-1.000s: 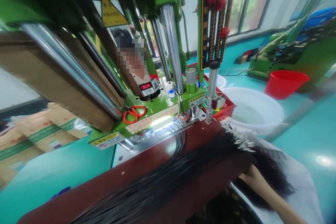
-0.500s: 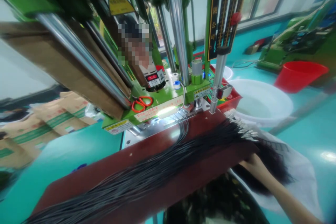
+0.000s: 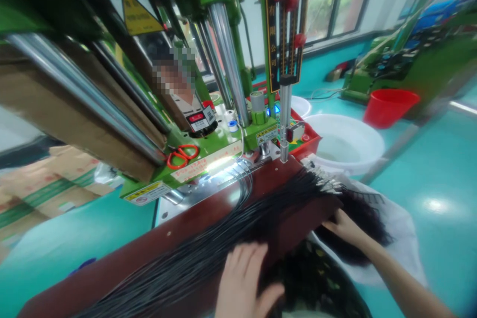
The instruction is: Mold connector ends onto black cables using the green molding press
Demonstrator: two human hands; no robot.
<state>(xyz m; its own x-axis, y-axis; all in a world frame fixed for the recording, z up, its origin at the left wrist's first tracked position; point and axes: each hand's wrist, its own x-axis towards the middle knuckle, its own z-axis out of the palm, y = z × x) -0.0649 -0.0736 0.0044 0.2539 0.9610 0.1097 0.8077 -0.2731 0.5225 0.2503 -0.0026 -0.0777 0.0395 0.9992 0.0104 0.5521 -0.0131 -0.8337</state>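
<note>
A long bundle of thin black cables lies along a dark brown board. Pale connector ends gather at the bundle's right end. Above the board's near edge is my left hand, its fingers stretched out and nothing held; it overlaps the cables in view, and whether it touches them I cannot tell. My right hand is closed at the board's right near corner, with its fingertips partly hidden by the edge. Several cables loop from the bundle into the green press behind the board.
Orange-handled scissors lie on the press. To the right stand a red control box, a white tub and a red bucket. A white sack with more black cables hangs or lies beside my right arm. Brown paper sacks are at left.
My left hand has come into view at the bottom, over the board's near side. The camera view has shifted, and my right hand stays at the board's corner.
</note>
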